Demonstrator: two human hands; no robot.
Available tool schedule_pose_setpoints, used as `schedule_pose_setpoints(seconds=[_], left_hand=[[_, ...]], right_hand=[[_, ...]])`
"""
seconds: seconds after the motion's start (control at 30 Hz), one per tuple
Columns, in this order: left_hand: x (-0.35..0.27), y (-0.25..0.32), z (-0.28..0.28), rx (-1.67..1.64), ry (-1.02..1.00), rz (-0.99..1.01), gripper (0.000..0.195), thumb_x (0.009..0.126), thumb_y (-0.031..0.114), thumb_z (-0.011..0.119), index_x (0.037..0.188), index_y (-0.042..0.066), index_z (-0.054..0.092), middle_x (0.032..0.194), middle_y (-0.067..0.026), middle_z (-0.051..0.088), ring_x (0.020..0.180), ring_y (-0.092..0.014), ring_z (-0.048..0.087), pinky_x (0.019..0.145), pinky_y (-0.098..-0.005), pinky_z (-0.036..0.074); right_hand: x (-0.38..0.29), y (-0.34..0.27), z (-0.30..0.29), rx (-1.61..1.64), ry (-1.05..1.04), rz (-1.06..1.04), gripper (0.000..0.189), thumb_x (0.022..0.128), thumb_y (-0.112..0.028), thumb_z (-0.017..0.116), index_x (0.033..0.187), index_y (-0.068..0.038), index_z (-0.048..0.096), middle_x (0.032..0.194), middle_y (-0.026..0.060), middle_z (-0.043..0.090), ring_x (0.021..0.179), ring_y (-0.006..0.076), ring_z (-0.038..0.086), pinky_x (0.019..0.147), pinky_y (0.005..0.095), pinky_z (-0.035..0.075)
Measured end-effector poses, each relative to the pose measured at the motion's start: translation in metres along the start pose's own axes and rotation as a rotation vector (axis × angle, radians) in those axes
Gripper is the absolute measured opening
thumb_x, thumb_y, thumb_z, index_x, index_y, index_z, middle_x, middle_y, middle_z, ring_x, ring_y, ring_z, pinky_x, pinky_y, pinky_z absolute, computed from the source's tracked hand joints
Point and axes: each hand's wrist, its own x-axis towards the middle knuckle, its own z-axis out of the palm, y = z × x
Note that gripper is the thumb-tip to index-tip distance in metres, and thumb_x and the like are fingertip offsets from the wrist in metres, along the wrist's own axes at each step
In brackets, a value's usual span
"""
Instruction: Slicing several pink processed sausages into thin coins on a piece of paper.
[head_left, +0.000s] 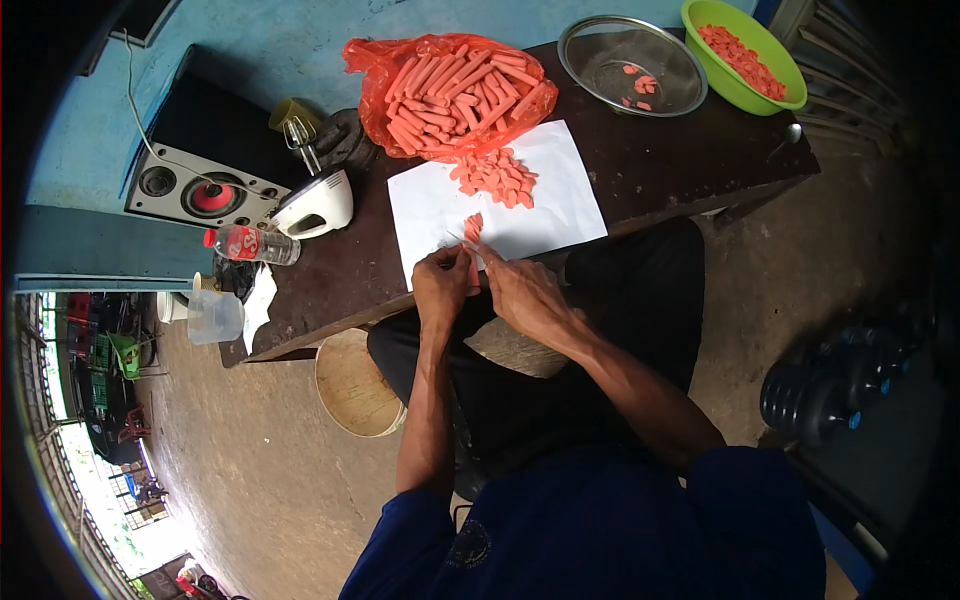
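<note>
My left hand (441, 289) steadies a pink sausage-like stick (473, 279) at the near edge of a white sheet (421, 206). In my right hand (529, 296) is a thin knife (454, 236), its blade lying across the stick's far end; the handle is hidden by my fingers. Just beyond the blade, a short row of fresh slices (473, 225) leans together. Farther up the sheet lies a loose heap of pink slices (495, 178). Behind it, an open red plastic bag (369, 101) holds many whole pink sticks (446, 82).
At the table's right end stand a metal bowl (600, 75) with a few slices, a green basin (750, 105) of cut pieces, and a spoon (791, 135). To the left are a hand mixer (319, 206), plastic bottle (274, 247) and speaker (169, 202). A bucket (352, 390) sits below.
</note>
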Motion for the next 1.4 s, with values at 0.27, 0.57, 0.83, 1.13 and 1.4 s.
schedule_pose_setpoints(seconds=[0.27, 0.57, 0.83, 1.13, 1.4], left_hand=[[0.003, 0.0, -0.001, -0.048, -0.036, -0.019, 0.036, 0.099, 0.017, 0.074, 0.118, -0.012, 0.073, 0.087, -0.0143, 0.076, 0.065, -0.016, 0.073, 0.055, -0.0285, 0.062], [0.001, 0.0, -0.002, -0.119, -0.042, -0.038, 0.03, 0.098, 0.015, 0.074, 0.112, -0.011, 0.075, 0.086, -0.0126, 0.075, 0.066, -0.013, 0.069, 0.057, -0.0276, 0.064], [0.001, -0.004, -0.001, -0.122, -0.042, -0.037, 0.029, 0.098, 0.015, 0.073, 0.111, -0.012, 0.075, 0.086, -0.013, 0.076, 0.067, -0.014, 0.07, 0.058, -0.0284, 0.064], [0.004, -0.004, -0.005, -0.109, -0.105, -0.041, 0.029, 0.099, 0.014, 0.074, 0.113, -0.012, 0.074, 0.095, -0.0139, 0.076, 0.076, -0.016, 0.072, 0.064, -0.0313, 0.066], [0.001, 0.001, -0.009, -0.022, -0.091, -0.067, 0.029, 0.1, 0.014, 0.073, 0.111, -0.012, 0.074, 0.093, -0.0147, 0.077, 0.075, -0.016, 0.073, 0.066, -0.0307, 0.065]], right_hand=[[0.01, 0.0, 0.014, -0.013, -0.055, 0.082, 0.046, 0.1, -0.008, 0.054, 0.145, 0.003, 0.055, 0.079, 0.0249, 0.07, 0.074, 0.042, 0.071, 0.069, 0.0549, 0.056], [-0.006, 0.006, 0.016, -0.086, -0.01, 0.028, 0.047, 0.1, -0.009, 0.054, 0.146, 0.001, 0.054, 0.078, 0.0231, 0.07, 0.073, 0.0427, 0.071, 0.069, 0.0557, 0.056], [0.005, 0.006, 0.012, -0.009, -0.053, 0.107, 0.042, 0.101, -0.008, 0.054, 0.142, 0.0, 0.054, 0.08, 0.0234, 0.071, 0.074, 0.0453, 0.071, 0.067, 0.0578, 0.056], [-0.004, 0.005, 0.022, -0.076, -0.056, 0.086, 0.041, 0.101, -0.008, 0.054, 0.141, 0.001, 0.055, 0.08, 0.0238, 0.072, 0.075, 0.0449, 0.072, 0.067, 0.0573, 0.056], [-0.001, 0.01, 0.011, 0.001, -0.05, 0.106, 0.045, 0.101, -0.008, 0.056, 0.145, -0.002, 0.053, 0.077, 0.0232, 0.071, 0.071, 0.0442, 0.071, 0.067, 0.0566, 0.056]])
